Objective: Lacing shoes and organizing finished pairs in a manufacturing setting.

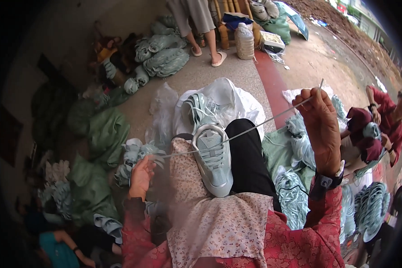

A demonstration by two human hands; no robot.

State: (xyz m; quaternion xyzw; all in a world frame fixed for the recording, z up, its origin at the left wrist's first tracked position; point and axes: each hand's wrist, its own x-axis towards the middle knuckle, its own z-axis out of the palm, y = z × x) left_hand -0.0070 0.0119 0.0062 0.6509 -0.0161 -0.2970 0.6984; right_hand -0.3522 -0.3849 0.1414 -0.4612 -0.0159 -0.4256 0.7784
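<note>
A pale blue sneaker [217,168] rests on my lap, its toe toward me. A light grey shoelace [260,125] runs through it and is pulled out to both sides. Raised at the right, my right hand [321,127] pinches one end of the lace between thumb and fingertips. Lower at the left, my left hand [141,177] is closed on the other end. A patterned apron [219,223] covers my lap under the shoe. Just beyond my knees lie more pale blue shoe uppers [199,108] on white plastic sheeting [247,107].
Green sacks [107,134] and bundles of pale blue uppers [165,61] lie at the left. More uppers [292,198] are piled by my right side. One person [388,111] in dark red sits at the right; another [196,22] stands ahead near a plastic jug [244,41].
</note>
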